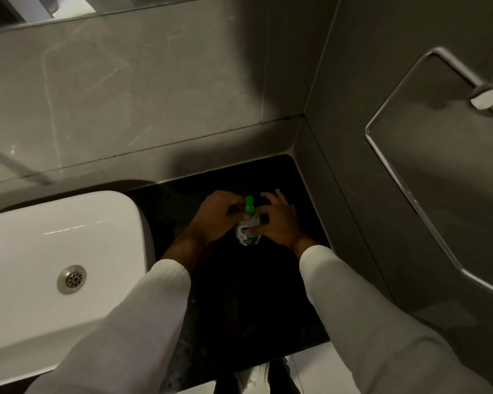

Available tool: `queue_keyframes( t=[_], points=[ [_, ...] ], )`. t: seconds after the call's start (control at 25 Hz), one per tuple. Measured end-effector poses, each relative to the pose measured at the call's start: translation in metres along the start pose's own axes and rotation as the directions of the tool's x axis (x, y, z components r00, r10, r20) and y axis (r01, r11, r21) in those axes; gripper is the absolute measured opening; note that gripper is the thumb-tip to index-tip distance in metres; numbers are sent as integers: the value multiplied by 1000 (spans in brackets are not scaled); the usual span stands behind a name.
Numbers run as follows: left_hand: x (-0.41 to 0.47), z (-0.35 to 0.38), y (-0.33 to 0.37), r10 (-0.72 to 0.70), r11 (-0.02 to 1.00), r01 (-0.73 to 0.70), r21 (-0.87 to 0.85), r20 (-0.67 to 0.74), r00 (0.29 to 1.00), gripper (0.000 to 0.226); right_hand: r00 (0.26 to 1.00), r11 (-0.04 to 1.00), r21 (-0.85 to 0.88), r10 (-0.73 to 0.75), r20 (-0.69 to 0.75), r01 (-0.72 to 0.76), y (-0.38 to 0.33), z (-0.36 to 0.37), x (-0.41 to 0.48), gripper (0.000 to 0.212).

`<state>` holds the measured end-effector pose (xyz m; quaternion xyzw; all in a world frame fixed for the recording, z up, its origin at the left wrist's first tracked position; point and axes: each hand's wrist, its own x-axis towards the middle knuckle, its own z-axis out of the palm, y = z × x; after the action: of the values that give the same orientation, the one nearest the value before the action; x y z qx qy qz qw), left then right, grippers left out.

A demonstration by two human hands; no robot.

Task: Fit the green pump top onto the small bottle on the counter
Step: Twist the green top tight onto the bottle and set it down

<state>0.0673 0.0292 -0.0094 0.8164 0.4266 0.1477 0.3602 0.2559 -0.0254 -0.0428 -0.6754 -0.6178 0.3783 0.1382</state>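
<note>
Nearest the person: two white sleeves [353,322] reach forward over a dark counter [239,308]. A white sink [54,251] with a metal drain [71,279] sits just left of the left forearm.

Bottle [246,234]: small, white-labelled, standing on the counter between the two hands, about midway between sink edge and right wall. Long axis close to upright, leaning slightly away from the viewer as seen from above.

Right hand [276,223]: fingers curled round the bottle's right side, thumb across the label; grip is on the body, upper fingers spread loose above it.

Left hand [215,214]: fingers bunched toward the bottle's neck, at the base of the pump [249,204]. Exact contact is hidden in shadow; it looks like a pinch on the collar, but I cannot be sure.

Pump: green, directly above the bottle mouth, in line with the bottle's axis, nozzle end farthest from the viewer. It appears seated in or at the neck; whether fully tightened I cannot tell.

Judgement: the left hand is the one at the collar, so any tightening turns there while the right steadies the body. Keeping pump and bottle axes aligned matters most.

Beyond: grey tiled wall [125,95]; a chrome rail [410,180] on the right wall.
</note>
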Motion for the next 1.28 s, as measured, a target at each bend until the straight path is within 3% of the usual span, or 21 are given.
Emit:
queue_keyframes(
  t=[0.12,0.24,0.4,0.56,0.72,0.84,0.96,1.04,1.16,1.28],
  points=[
    [0,-2,4,-55,998,58,-36,67,996,20,1000,1000,19,6,-14,-5,0,2,-1,42],
    [-1,6,7,-146,989,145,-6,-44,988,36,1000,999,37,12,-27,-11,-2,4,-1,37],
    [-2,12,8,-33,999,37,36,-100,994,32,1000,1000,14,10,-22,-9,-3,4,2,37],
    [-5,14,0,-10,996,17,82,-87,996,19,1000,1000,7,2,-18,-2,-5,5,4,41],
    [-7,13,-5,19,994,-6,108,-115,993,25,1000,1000,9,-11,-3,11,-4,6,7,40],
    [-6,-1,-3,-75,996,75,47,-3,997,24,1000,1000,6,-11,-3,11,-1,6,6,41],
    [-5,-29,-7,-244,961,261,-89,163,956,51,1000,1000,13,-6,-1,6,3,6,4,46],
    [1,-48,-7,-326,921,348,-174,146,934,43,1000,1000,1,8,-2,-8,3,6,3,50],
    [13,-56,8,-318,886,358,-295,175,932,21,1000,1000,-20,23,1,-23,-2,7,5,52],
    [21,-46,19,-305,915,334,-225,154,940,18,1000,999,-26,28,-10,-29,-3,7,4,49]
  ],
)
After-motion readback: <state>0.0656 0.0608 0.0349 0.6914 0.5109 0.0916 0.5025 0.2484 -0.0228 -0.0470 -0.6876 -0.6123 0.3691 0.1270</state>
